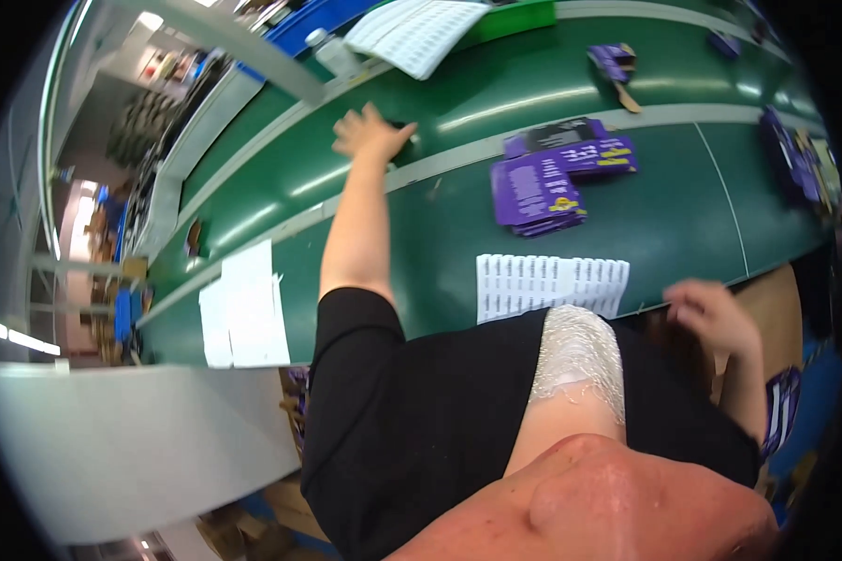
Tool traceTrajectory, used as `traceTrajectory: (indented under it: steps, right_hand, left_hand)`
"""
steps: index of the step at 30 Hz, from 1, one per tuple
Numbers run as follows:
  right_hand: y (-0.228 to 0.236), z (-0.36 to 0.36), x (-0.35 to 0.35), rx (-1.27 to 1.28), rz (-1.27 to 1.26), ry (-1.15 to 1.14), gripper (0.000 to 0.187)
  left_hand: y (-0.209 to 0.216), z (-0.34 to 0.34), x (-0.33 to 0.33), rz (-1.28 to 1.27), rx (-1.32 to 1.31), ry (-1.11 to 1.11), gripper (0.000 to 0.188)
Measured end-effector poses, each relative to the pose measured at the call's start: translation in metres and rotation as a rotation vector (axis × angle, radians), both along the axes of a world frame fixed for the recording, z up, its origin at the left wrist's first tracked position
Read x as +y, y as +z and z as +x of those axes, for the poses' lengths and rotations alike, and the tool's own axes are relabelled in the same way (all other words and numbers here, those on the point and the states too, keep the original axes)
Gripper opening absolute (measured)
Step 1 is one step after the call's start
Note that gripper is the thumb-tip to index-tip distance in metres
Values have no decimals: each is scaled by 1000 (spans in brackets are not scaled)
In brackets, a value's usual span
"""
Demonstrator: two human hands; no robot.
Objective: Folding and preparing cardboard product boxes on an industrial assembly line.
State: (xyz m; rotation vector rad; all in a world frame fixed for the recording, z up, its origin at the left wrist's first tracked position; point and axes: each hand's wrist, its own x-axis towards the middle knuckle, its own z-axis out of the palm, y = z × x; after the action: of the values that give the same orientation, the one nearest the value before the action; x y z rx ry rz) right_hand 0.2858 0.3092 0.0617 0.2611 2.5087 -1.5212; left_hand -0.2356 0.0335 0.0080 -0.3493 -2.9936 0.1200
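Note:
My left hand (372, 137) reaches far across the green bench with its fingers spread. A small dark object (402, 131), too hidden to name, lies under or right beside its thumb. My right hand (718, 316) hangs low at the bench's near edge on the right, slightly blurred, its fingers loosely bent and nothing visible in them. Between the two hands lies a stack of flat purple printed cartons (538, 192), with another purple carton (603, 154) across its far side. Closer to my body rests a sheet of small white labels (543, 285).
White papers (245, 313) lie at the left. Beyond a pale rail, a purple carton piece (611, 64) sits on the green belt. At the back are a white bottle (332, 53), label sheets (416, 33) and a green bin (519, 19). More purple cartons (795, 159) stand far right.

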Motion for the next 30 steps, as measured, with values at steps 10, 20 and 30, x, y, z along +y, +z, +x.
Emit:
traceTrajectory:
  steps: [10,20,30]
  right_hand:
    - [-71,-265,159,297,780,-412,56]
    - [-28,-369,97,489,509,-319,44]
    - [-4,-335,-191,314,330,180,38]
  left_hand:
    - [-12,-16,-18,38,-226,-50,71]
    - [7,35,-89,1429,-291,-296,77]
    - [61,129,-84,2535,-651,-699,73]
